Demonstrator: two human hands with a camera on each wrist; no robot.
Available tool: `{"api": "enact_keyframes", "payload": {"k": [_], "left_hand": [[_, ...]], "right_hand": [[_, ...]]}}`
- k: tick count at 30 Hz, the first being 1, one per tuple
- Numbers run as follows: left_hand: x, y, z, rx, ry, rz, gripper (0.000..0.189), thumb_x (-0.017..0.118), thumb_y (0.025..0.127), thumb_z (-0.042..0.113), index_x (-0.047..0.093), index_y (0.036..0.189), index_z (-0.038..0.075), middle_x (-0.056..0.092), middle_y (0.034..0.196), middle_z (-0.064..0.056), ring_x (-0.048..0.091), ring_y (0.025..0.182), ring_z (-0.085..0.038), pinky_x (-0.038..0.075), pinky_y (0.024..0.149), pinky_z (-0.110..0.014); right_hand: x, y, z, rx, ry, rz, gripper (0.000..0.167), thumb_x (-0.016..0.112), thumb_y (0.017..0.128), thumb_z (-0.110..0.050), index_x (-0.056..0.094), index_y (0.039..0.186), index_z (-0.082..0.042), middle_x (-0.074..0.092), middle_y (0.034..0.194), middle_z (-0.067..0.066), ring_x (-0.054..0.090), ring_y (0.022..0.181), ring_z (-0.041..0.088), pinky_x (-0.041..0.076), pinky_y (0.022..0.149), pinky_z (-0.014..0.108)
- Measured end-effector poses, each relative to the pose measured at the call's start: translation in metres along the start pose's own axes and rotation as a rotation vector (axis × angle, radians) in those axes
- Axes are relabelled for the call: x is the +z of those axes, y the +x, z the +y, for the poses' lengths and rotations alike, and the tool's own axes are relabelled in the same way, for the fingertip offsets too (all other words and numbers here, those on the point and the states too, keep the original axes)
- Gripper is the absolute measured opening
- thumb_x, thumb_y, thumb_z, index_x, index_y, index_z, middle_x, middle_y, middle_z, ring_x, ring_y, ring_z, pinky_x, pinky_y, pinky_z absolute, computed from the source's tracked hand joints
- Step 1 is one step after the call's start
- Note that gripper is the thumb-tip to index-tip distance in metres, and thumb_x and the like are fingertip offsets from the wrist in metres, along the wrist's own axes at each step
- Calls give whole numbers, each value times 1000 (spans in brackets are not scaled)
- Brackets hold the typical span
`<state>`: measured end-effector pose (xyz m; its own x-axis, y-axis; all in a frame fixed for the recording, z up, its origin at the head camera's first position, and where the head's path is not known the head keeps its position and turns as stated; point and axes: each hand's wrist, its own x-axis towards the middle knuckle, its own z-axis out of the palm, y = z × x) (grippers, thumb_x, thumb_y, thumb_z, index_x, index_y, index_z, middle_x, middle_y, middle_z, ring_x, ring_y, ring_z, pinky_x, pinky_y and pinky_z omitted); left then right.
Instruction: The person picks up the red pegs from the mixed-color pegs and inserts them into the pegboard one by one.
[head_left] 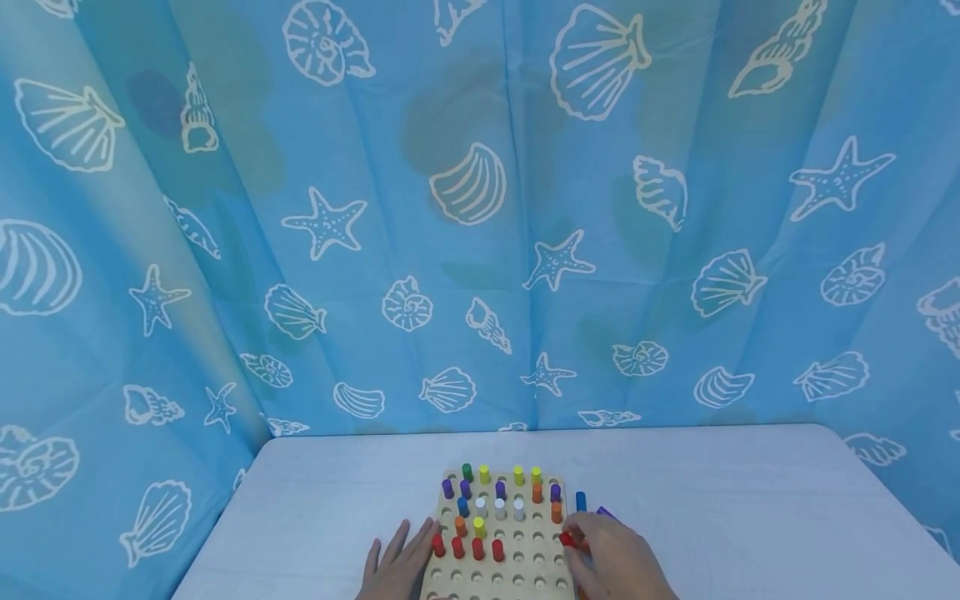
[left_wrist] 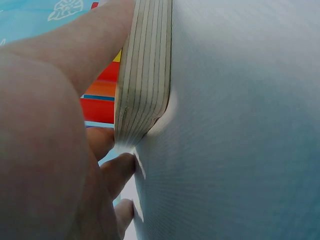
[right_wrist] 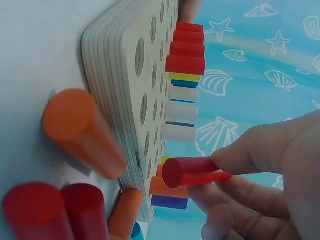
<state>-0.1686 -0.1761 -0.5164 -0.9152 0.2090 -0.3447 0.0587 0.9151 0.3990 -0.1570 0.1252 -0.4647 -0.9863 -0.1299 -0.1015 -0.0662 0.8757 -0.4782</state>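
Note:
A wooden pegboard [head_left: 528, 568] with rows of round holes lies at the table's near side. My right hand [head_left: 622, 557] pinches a red peg [right_wrist: 186, 172] between thumb and fingers, close over the board's right edge. The peg is tilted nearly flat, apart from the holes below it. At the board's left edge my left hand [head_left: 399, 568] rests with fingers spread, fingertips on the table beside the board's side [left_wrist: 145, 70]. Several red pegs [head_left: 477, 548] stand in a row near the left hand. White pegs [head_left: 499, 508] stand farther back, among yellow, purple, orange, blue and green ones.
Loose pegs lie on the table [head_left: 750, 508] right of the board: a blue peg [head_left: 581, 501], a purple peg [head_left: 606, 512], and, in the right wrist view, an orange peg [right_wrist: 82, 130] and red pegs [right_wrist: 37, 210]. A blue shell-patterned curtain [head_left: 480, 250] hangs behind the table.

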Motion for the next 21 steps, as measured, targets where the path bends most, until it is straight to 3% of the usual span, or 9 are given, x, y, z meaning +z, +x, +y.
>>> {"api": "enact_keyframes", "payload": {"k": [13, 21], "left_hand": [[2, 2, -3, 5, 21, 10, 117, 62, 71, 85, 33, 158, 13, 36, 161, -9, 17, 150, -45, 2, 114, -79], [2, 2, -2, -2, 31, 9, 118, 64, 69, 85, 34, 157, 12, 36, 161, -9, 17, 150, -45, 2, 114, -79]], "right_hand": [[0, -2, -6, -21, 9, 34, 18, 78, 88, -24, 68, 101, -16, 58, 80, -8, 51, 70, 9, 55, 66, 29], [2, -2, -5, -95, 20, 72, 22, 77, 88, -23, 69, 106, -13, 59, 80, -9, 53, 70, 8, 51, 61, 29]]}}
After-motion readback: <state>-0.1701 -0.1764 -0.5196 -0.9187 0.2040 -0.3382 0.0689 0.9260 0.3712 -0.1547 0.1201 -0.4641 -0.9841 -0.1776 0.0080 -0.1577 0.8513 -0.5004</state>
